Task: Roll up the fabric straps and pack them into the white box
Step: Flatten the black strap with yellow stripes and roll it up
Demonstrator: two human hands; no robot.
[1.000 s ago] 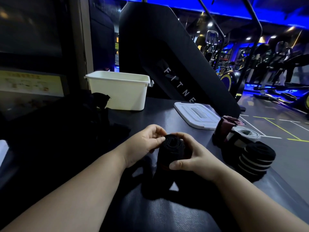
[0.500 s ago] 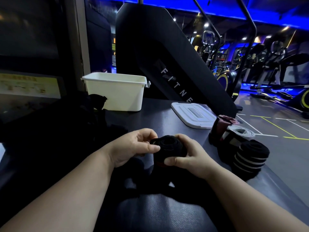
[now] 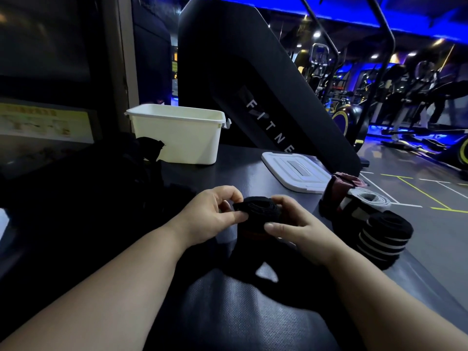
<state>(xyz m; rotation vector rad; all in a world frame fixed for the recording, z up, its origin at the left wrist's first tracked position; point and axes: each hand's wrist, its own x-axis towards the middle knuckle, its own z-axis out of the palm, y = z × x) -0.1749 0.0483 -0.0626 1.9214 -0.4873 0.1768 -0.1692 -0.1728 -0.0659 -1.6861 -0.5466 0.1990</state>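
- Left hand (image 3: pixel 212 216): fingers curled, thumb and fingertips pinched on left rim of black strap roll (image 3: pixel 258 211).
- Right hand (image 3: pixel 301 229): fingers wrapped round roll's right side, thumb laid across front.
- Roll located mid-tabletop (image 3: pixel 228 312); coiled layers seen on top, loose tail (image 3: pixel 278 272) trailed toward near edge.
- White box (image 3: pixel 182 138) set open at far edge; lid (image 3: pixel 296 173) laid flat toward right edge.
- Along right edge: maroon roll (image 3: pixel 342 182), white-grey roll (image 3: pixel 367 201), black striped roll (image 3: pixel 385 234).
- "FITNE" read in white on black machine panel (image 3: pixel 253 84); rest hidden.
- Yellow notice (image 3: pixel 38 122): writing unreadable.
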